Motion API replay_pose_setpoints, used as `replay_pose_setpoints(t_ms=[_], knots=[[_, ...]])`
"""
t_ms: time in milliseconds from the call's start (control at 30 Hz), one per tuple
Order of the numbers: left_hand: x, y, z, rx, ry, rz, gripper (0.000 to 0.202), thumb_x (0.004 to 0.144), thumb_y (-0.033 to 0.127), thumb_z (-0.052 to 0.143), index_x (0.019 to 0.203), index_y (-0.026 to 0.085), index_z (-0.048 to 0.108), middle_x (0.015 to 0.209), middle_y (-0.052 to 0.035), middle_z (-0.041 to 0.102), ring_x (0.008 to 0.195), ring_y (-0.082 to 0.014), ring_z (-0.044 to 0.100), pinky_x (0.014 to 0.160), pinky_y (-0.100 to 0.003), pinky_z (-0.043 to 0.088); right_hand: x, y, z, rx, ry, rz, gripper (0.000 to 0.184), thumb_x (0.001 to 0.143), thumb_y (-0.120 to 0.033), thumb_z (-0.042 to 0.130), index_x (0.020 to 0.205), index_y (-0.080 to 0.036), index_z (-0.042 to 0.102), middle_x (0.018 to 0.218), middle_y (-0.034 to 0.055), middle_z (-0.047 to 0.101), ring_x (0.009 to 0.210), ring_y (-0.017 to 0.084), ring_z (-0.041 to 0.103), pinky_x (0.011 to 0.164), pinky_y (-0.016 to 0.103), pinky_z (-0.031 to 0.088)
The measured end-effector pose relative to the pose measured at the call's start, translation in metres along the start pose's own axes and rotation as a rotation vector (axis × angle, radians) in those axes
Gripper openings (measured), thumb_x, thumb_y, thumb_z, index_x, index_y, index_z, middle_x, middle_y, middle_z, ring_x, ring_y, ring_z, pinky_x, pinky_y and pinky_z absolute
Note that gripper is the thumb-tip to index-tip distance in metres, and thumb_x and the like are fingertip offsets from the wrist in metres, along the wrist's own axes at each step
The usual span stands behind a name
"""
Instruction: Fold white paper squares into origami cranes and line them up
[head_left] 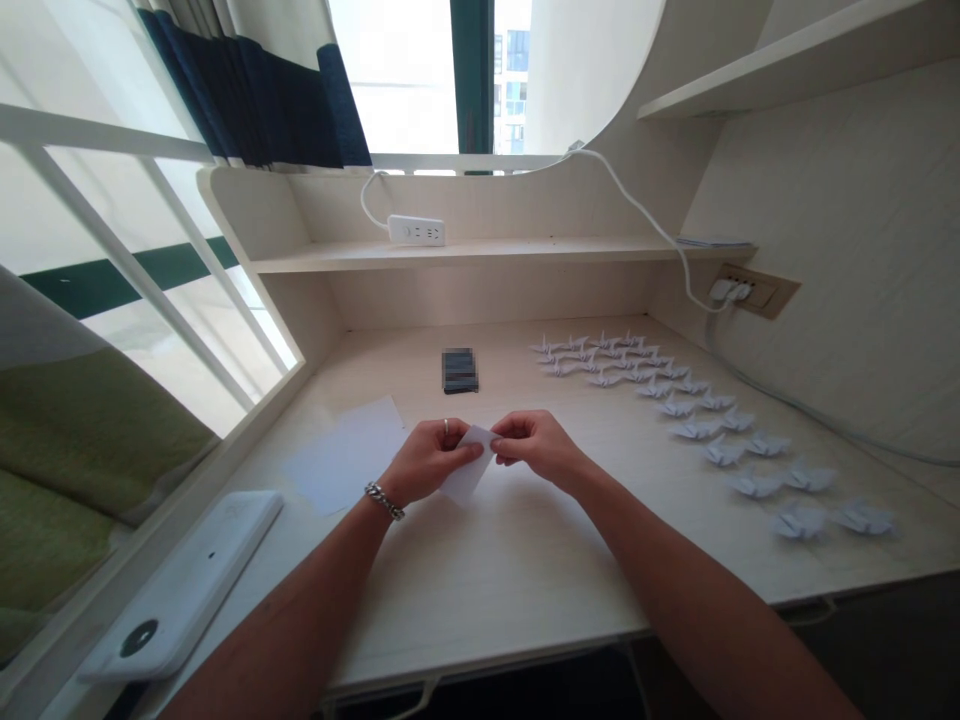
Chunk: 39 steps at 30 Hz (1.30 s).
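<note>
Both my hands meet over the middle of the pale wooden desk (pixel 525 570) and pinch one folded piece of white paper (pixel 469 470). My left hand (pixel 429 458), with a ring and a chain bracelet, grips its left side. My right hand (pixel 534 445) grips the upper right edge. The paper hangs just above the desk top. A small stack of flat white sheets (pixel 346 452) lies left of my left hand.
Several folded white paper cranes (pixel 697 425) lie in two rows running from the back middle to the right front. A dark phone (pixel 460 370) lies behind my hands. A white flat device (pixel 187 585) sits at the front left. A power strip (pixel 416 230) rests on the shelf.
</note>
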<state>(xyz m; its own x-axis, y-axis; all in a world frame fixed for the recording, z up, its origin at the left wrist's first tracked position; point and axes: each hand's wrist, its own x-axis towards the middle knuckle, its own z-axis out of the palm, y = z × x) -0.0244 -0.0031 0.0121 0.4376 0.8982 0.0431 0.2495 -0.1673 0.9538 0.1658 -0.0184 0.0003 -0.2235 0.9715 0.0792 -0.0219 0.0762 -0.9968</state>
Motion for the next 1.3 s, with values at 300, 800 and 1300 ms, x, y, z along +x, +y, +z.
replay_pose_setpoints(t_ms=[300,800,1300], knots=[[-0.013,0.008,0.001,-0.1,0.09,0.029,0.025,0.068,0.034,0.073,0.081,0.013,0.071,0.071,-0.0033,0.069,0.061,-0.0136,0.058,0.053,-0.023,0.043,-0.005,-0.003,0.003,0.096,-0.023,-0.004,0.02,0.061,-0.025,0.077,0.077,-0.014,0.073,0.06,0.0018,0.067,0.056,0.013,0.063,0.059,0.027,0.05],[-0.018,0.012,-0.001,-0.217,0.118,0.092,0.014,0.068,0.029,0.074,0.07,0.015,0.073,0.064,-0.0017,0.064,0.053,-0.0076,0.05,0.047,-0.018,0.034,-0.009,-0.011,0.003,0.365,-0.102,0.029,0.021,0.061,-0.016,0.075,0.081,-0.013,0.077,0.065,0.006,0.072,0.06,0.015,0.067,0.062,0.027,0.056],[-0.019,0.015,0.001,-0.097,0.156,0.136,0.018,0.071,0.03,0.073,0.081,0.015,0.074,0.073,-0.0039,0.07,0.06,-0.0108,0.058,0.051,-0.019,0.043,-0.008,-0.009,0.004,0.27,-0.017,-0.003,0.021,0.063,-0.019,0.075,0.084,-0.014,0.076,0.066,0.0051,0.072,0.062,0.015,0.068,0.066,0.03,0.056]])
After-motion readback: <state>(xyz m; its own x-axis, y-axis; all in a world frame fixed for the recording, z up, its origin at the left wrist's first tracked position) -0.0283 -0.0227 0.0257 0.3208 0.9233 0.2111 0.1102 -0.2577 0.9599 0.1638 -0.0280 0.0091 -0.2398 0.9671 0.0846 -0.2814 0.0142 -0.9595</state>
